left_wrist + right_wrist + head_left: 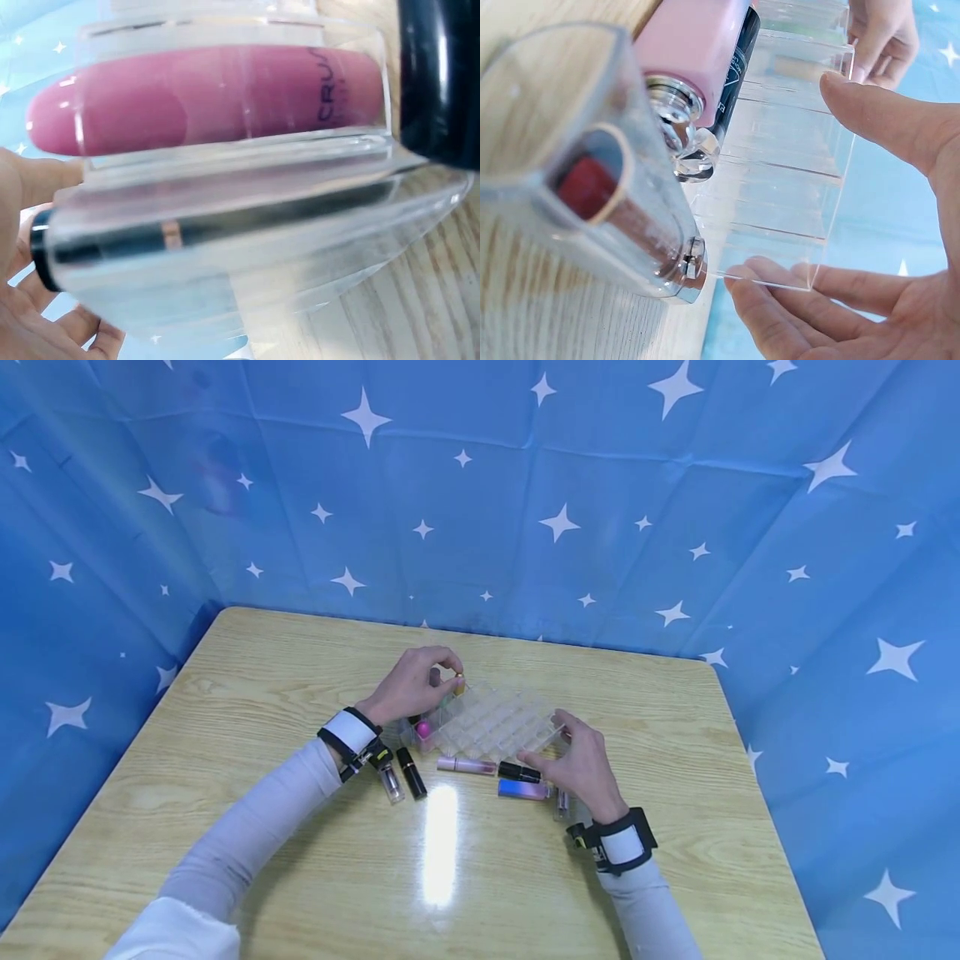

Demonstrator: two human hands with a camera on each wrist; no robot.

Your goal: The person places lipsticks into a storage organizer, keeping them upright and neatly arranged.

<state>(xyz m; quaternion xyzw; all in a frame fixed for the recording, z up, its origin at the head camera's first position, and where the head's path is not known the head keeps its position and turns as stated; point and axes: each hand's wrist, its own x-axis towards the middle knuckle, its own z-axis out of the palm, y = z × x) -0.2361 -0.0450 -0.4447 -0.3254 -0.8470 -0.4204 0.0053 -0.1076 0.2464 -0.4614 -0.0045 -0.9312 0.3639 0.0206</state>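
A clear, many-celled lipstick organizer [495,722] lies on the table between the hands. At its far left, my left hand [416,681] pinches a small gold tube [459,685] between thumb and index finger; its lower part is hidden. Across at the right end, my right hand [588,768] grips the organizer, thumb at the near corner and fingers at the far one. In the left wrist view a pink tube [187,97] and a black tube [112,240] stand in the organizer's cells. Beside the right hand, a clear-cased red lipstick [589,187] is close to the camera.
Along the organizer's near side lie a pale pink tube [467,765], a black tube [519,772] and a blue-purple tube [523,789]. Below the left hand are another black tube [412,773] and a clear one [391,782]. A starry blue curtain [480,485] hangs behind the wooden table [337,877].
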